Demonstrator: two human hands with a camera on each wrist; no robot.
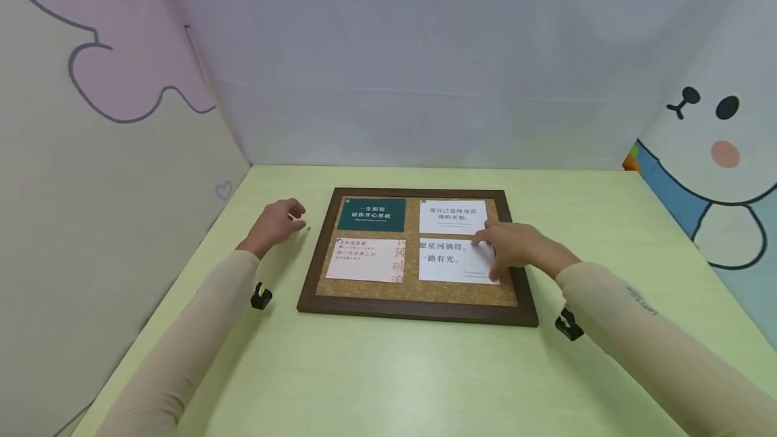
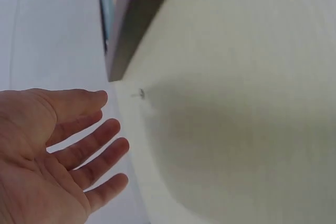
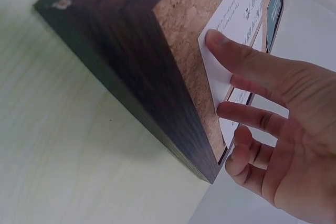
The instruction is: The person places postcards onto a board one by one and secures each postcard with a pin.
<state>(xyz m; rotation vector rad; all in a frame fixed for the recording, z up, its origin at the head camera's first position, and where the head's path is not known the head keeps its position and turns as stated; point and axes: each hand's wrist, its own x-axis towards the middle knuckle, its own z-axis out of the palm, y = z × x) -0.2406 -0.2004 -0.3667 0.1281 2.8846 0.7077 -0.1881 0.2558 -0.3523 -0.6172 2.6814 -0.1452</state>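
A brown-framed corkboard [image 1: 425, 314] lies flat on the table with a teal card [image 1: 371, 216], two white cards and a pale pink card [image 1: 364, 268] on it. My right hand [image 1: 512, 245] rests on the lower white card [image 1: 449, 265]. Its thumb [image 3: 231, 48] touches near one corner and a finger [image 3: 252, 115] lies by the other corner of the same edge. Left of the frame, my left hand [image 1: 276, 224] hovers with fingers loosely bent, nothing in it. Close to its fingertips is a small pushpin [image 2: 141, 94] on the table.
The upper white card [image 1: 452, 214] sits just above the lower one. Small pins show at the top-left corners of the other three cards. The pale green table [image 1: 388, 369] meets a white cloth backdrop [image 1: 425, 86] behind and printed side panels [image 1: 152, 174] left and right.
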